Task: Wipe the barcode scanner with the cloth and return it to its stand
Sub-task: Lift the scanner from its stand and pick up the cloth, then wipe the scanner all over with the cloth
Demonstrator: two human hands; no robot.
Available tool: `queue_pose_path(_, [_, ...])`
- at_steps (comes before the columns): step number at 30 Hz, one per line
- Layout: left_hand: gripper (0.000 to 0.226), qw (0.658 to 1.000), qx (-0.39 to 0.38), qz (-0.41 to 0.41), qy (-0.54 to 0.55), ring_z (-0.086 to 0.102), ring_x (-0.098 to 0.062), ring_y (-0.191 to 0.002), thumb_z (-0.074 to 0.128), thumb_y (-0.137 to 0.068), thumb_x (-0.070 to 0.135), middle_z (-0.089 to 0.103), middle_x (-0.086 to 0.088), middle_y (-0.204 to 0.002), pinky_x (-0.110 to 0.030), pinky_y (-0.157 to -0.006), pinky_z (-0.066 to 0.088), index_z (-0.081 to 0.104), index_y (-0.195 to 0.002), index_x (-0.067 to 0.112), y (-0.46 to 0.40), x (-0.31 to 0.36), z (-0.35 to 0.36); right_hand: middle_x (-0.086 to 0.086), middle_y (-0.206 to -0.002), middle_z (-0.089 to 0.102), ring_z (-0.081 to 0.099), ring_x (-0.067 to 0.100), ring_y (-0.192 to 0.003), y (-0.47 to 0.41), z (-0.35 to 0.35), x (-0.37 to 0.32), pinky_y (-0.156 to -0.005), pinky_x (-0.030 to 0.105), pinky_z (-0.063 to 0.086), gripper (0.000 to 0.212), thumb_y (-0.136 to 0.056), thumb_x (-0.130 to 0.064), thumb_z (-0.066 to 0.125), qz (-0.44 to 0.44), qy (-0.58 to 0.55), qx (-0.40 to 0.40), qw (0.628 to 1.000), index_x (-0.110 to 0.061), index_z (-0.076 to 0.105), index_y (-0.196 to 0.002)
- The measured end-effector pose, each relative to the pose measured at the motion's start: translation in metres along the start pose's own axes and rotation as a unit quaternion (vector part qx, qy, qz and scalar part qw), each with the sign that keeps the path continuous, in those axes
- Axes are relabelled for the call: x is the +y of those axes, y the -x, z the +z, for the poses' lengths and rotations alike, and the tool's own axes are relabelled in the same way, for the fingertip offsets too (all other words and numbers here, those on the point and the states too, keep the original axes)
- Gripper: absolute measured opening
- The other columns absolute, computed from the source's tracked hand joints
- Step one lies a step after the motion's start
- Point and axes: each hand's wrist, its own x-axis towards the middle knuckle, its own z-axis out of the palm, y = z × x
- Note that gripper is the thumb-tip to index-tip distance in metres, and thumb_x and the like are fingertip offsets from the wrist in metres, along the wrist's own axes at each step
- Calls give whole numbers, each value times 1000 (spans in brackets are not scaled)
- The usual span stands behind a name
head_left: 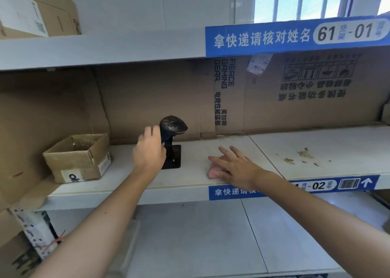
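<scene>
1. I am watching the left hand (148,151) reaching onto the middle shelf (316,151), its fingers curling round the handle of the barcode scanner (173,126); the grip looks closed on the handle, though the fingertips themselves are hidden behind it.
2. The scanner is standing upright with its dark head tilting to the right, over the black stand (174,157), whose flat base is sitting on the shelf. I cannot tell whether the scanner is seated in the stand or lifted just clear of it.
3. The right hand (236,168) is lying flat with straight, spread fingers near the shelf's front edge, pressing down on a pale pinkish cloth (214,170); only a small part of the cloth is showing under the palm and fingers.
4. The cloth is sitting to the right of the stand, apart from it, with bare shelf between them.
5. On the left, a small open cardboard box (78,157) is sitting near the stand, narrowing the room on that side.
6. Behind the scanner, a cardboard sheet (274,96) is lining the back, close to the scanner's head.
7. The upper shelf (101,50) is overhanging the work area, with free height above the scanner.
8. To the right of the cloth the shelf is running wide, showing some brownish stains (304,155).
</scene>
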Motion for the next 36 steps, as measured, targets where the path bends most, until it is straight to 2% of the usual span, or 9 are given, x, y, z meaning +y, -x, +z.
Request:
queue_pose_path(5, [36,990,25,134,-38,54,-27,-89,65,-85,8,53,-10,-105,-31,-51,42,51,-118,8,11,-19,-10,-5,-168,-4,-6,35,-154,-2,5,2,-123,57,15,58,-100,-62,27,-6,-8,5,1000,-49,9,-154])
queue_pose_path(9, [38,981,25,190,-18,55,-28,-88,69,-81,6,56,-10,-105,-30,-44,41,55,-116,7,24,-29,-14,-5,-168,5,3,34,-155,-2,7,2,-123,56,19,53,-103,-58,29,1,-17,3,1000,-46,17,-153])
queue_pose_path(12, [40,975,17,223,14,56,-27,-92,71,-81,3,57,-12,-110,-29,-51,47,56,-117,4,29,-33,-14,-1,-167,15,13,32,-154,1,5,1,-124,51,22,50,-104,-54,29,-4,-38,-4,999,-41,28,-152])
queue_pose_path(17, [40,968,4,246,53,55,-31,-100,68,-83,-1,55,-16,-116,-42,-76,54,55,-121,0,30,-34,-13,-1,-157,40,37,30,-142,5,-1,-8,-118,44,33,57,-99,-59,29,-10,-53,5,999,-31,46,-145])
queue_pose_path(21, [40,965,-6,256,61,55,-33,-102,67,-84,-2,55,-18,-117,-46,-74,56,54,-121,-2,33,-34,-12,-4,-154,47,42,27,-140,2,2,-11,-118,41,35,42,-104,-44,42,-17,-44,30,998,-28,55,-141])
queue_pose_path(24, [40,962,-6,265,68,55,-34,-102,67,-83,-1,55,-19,-117,-47,-74,56,54,-121,-3,36,-33,-12,-5,-149,52,48,22,-135,-1,2,-12,-114,31,37,29,-104,-26,53,-38,-32,47,998,-28,65,-130])
queue_pose_path(30, [41,956,-7,282,73,56,-36,-102,69,-82,-2,56,-21,-115,-48,-71,56,55,-120,-4,37,-34,-14,-4,-140,59,54,16,-127,6,8,-11,-100,14,34,33,-93,-3,66,-64,-6,98,993,-26,72,-116])
queue_pose_path(33, [42,955,-4,289,72,57,-36,-100,70,-80,-3,57,-21,-114,-47,-68,57,55,-120,-5,38,-33,-13,0,-138,61,57,24,-122,17,11,-12,-103,22,40,41,-88,4,68,-47,-22,162,985,-21,71,-121])
queue_pose_path(36, [44,952,-1,296,72,57,-35,-98,72,-80,-2,57,-20,-113,-45,-65,57,55,-120,-4,38,-33,-12,7,-136,63,59,34,-119,34,6,-22,-100,43,53,54,-82,15,69,-29,-67,269,960,-14,68,-127])
